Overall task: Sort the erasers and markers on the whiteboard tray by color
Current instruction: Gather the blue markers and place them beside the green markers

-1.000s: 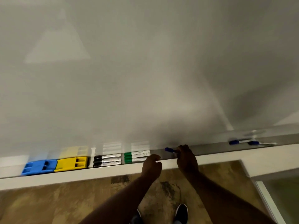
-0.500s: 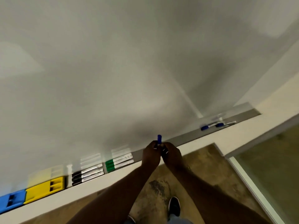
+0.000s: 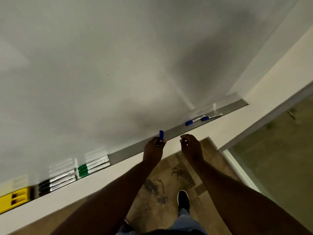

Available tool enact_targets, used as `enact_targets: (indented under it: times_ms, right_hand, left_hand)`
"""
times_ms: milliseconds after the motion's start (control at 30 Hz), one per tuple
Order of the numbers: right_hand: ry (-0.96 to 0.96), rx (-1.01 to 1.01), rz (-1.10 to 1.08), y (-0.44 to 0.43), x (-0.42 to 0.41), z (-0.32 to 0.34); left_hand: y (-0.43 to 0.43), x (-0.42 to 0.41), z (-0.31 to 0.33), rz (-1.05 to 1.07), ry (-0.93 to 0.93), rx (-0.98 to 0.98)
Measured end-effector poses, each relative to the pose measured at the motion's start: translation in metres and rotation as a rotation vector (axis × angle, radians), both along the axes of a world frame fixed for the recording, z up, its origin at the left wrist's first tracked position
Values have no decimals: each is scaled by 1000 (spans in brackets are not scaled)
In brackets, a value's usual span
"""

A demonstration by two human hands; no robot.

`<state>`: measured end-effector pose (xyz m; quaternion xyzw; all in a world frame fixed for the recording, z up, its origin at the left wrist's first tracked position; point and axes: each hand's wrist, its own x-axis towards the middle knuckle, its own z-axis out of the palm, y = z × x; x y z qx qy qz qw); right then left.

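Apart now, left hand (image 3: 153, 150) grips the blue marker (image 3: 160, 136) upright, right hand (image 3: 191, 147) loosely open and empty, above the tray (image 3: 128, 152) holding green markers (image 3: 93, 166) and black markers (image 3: 56, 181).

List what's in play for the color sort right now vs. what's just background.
In play:
- blue marker held in left hand
- right hand, empty
- two blue markers farther right on the tray
- green markers
- black markers
- yellow eraser

Background:
- whiteboard
- patterned floor
- shoe
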<state>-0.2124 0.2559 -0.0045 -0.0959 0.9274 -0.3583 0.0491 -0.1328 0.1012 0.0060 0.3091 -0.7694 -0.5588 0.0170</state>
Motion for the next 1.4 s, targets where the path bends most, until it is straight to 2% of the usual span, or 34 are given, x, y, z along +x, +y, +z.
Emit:
enact_targets:
  times_ms: [267, 467, 733, 833, 1133, 1400]
  right_hand:
    - [26, 4, 219, 61, -80, -9]
    - [-85, 182, 361, 97, -141, -13]
    - [-33, 264, 521, 86, -184, -27]
    - [-65, 349, 559, 84, -196, -31]
    - [31, 568, 649, 75, -205, -35]
    - [169, 593, 707, 75, -206, -31]
  left_hand:
    - [83, -76, -2, 168, -55, 48]
    - [136, -114, 10, 310, -80, 127]
    - [136, -131, 5, 388, -116, 89]
    - [139, -138, 4, 394, -119, 88]
    - [146, -147, 2, 376, -108, 126]
    - [138, -148, 2, 381, -93, 178]
